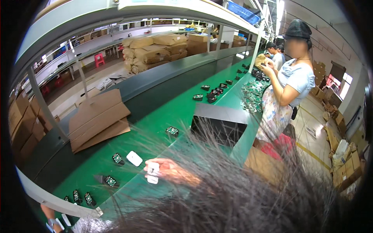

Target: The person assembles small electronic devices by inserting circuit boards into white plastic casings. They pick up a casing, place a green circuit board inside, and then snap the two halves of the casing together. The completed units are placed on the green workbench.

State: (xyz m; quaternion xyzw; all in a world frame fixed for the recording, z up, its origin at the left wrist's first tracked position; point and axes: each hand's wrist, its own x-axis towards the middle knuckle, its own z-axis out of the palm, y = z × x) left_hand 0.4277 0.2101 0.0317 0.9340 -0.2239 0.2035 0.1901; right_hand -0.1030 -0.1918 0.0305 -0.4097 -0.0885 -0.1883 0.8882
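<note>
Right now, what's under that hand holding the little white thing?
Under the hand with the small white piece lies the green belt. A white pad lies beside it. Hair hides everything nearer the person.

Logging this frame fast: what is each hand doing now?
Left hand: not in view.
Right hand: fingers closed on a small white part.

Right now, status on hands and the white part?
One hand in view behind hair, which side unclear; fingers grip small white part. Other hand not visible. Second white part and small green boards lie nearby on green belt.
</note>
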